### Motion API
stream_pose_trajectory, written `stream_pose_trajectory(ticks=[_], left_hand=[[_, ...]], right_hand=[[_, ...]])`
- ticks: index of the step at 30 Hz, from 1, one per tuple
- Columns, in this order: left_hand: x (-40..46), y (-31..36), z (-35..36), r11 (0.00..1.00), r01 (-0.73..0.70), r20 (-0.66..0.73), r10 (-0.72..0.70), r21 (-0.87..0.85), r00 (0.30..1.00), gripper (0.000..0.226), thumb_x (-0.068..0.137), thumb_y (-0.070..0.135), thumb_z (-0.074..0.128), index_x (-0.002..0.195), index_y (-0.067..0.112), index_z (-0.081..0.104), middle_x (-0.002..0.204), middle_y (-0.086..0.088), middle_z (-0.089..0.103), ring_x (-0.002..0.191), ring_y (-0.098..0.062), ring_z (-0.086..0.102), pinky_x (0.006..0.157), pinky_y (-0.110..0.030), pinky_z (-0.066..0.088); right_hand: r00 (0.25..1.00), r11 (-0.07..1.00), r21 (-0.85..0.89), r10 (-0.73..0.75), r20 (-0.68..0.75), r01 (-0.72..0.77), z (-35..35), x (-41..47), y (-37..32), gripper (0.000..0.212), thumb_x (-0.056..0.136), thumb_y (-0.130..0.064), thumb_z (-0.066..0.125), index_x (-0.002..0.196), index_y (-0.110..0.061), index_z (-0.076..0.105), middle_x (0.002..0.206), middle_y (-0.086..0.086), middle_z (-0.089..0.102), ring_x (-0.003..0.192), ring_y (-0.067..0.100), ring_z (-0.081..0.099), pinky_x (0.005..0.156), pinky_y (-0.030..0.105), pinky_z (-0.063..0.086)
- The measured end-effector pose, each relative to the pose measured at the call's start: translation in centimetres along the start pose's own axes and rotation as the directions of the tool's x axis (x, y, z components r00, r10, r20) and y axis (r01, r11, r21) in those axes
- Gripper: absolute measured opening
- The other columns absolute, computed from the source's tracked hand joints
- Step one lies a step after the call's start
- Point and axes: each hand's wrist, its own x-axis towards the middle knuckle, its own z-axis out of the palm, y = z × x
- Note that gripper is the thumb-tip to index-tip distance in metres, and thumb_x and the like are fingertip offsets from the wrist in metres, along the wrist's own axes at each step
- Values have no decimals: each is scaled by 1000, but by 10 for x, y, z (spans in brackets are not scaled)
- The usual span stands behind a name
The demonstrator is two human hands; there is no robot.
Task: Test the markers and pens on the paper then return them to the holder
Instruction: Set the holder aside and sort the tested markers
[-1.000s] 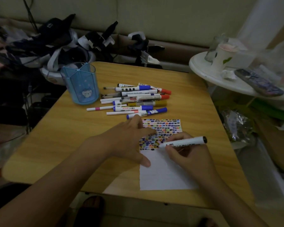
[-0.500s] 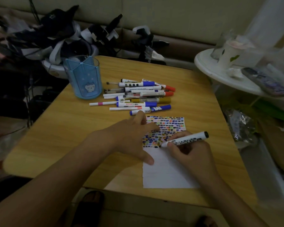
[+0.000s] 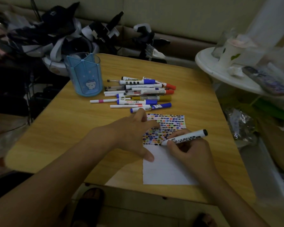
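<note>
A white paper point(image 3: 166, 169) lies on the wooden table point(image 3: 72, 128), its upper half covered with small coloured marks. My right hand point(image 3: 189, 153) grips a white marker with a black end point(image 3: 185, 137), its tip touching the paper at the lowest row of marks. My left hand point(image 3: 131, 135) lies flat with straight fingers, pressing the paper's left side. A pile of markers and pens point(image 3: 141, 92) lies behind the paper. The blue holder point(image 3: 84, 76) stands upright at the far left and looks empty.
A white round side table point(image 3: 208, 66) with a cup and a phone stands at the right. Dark straps and gear are heaped behind the holder at the far left. A bag lies right of the table. Feet in sandals show under the front edge.
The marker's tip has stayed at the lowest row of marks with small shifts of my right hand. My left hand keeps pressing the paper. The view has moved slightly.
</note>
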Motion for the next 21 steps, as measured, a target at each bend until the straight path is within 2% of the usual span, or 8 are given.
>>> stream_pose_trajectory(ticks=[2, 7, 11, 16, 21], left_hand=[[0, 0, 0, 1000, 1, -1, -1, -3, 1000, 105, 66, 75, 73, 150, 47, 16, 140, 7, 16, 129, -18, 32, 103, -35, 43], [-1, 0, 1, 1000, -8, -4, 8, 5, 1000, 105, 66, 74, 72, 150, 46, 16, 140, 6, 16, 130, -19, 31, 103, -36, 42], [-1, -1, 1, 1000, -9, 1, 9, -4, 1000, 106, 65, 75, 73, 150, 45, 17, 138, 8, 17, 129, -20, 32, 105, -39, 42], [-1, -1, 0, 1000, -8, -3, 8, 0, 1000, 105, 65, 75, 73, 149, 46, 18, 139, 6, 17, 128, -19, 32, 103, -38, 43], [-1, -1, 1, 1000, -5, -1, 5, -1, 1000, 105, 65, 75, 72, 150, 46, 17, 140, 5, 16, 128, -19, 32, 103, -37, 43]], right_hand=[[1000, 1000, 1, 2, -8, -2, -1, 0, -1, 11, 85, -15, 76, 86, -24, 71, 71, -10, 70, 70, 1, 66, 58, 13, 51], [1000, 1000, 18, -11, 18, 11, 0, -1, -4, 11, 84, -19, 77, 85, -28, 70, 76, -13, 70, 70, 4, 66, 57, 20, 53], [1000, 1000, -13, -14, -5, 14, 0, 0, -5, 20, 84, -15, 77, 82, -33, 67, 71, -9, 70, 70, 1, 67, 59, 17, 54], [1000, 1000, 15, -24, 17, 24, 0, -2, -5, 15, 85, -19, 76, 84, -31, 68, 74, -14, 69, 68, 5, 65, 55, 16, 50], [1000, 1000, -7, -6, -4, 6, 0, 0, -4, 15, 84, -16, 76, 83, -29, 67, 73, -14, 69, 68, 2, 65, 55, 14, 49]])
